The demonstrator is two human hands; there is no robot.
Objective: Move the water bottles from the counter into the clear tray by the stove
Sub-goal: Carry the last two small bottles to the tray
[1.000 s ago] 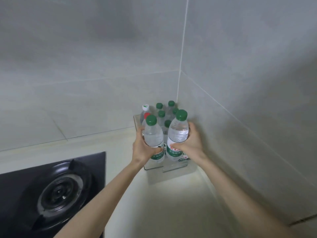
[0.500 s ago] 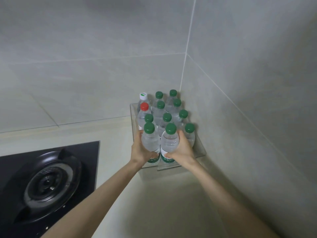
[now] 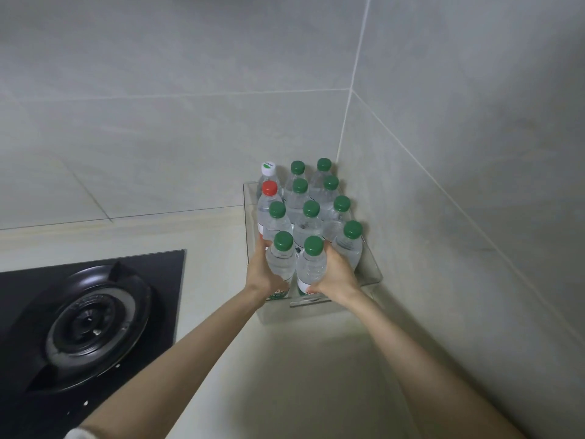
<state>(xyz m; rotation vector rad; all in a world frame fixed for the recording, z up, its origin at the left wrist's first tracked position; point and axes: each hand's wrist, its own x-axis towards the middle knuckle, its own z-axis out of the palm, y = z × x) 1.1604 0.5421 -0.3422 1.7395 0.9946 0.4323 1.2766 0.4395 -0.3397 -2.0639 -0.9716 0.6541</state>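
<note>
The left hand [image 3: 262, 275] is gripping the left bottle [image 3: 281, 264] and the right hand [image 3: 337, 275] is gripping the right bottle [image 3: 311, 269], both upright at the clear tray's [image 3: 376, 275] front.

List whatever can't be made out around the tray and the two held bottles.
Head view only.
- Bases of the two front bottles: covered by the left hand and right hand, so contact with the clear tray floor is unclear.
- Their labels: mostly covered, too small.
- The stove: cut by left edge.
</note>
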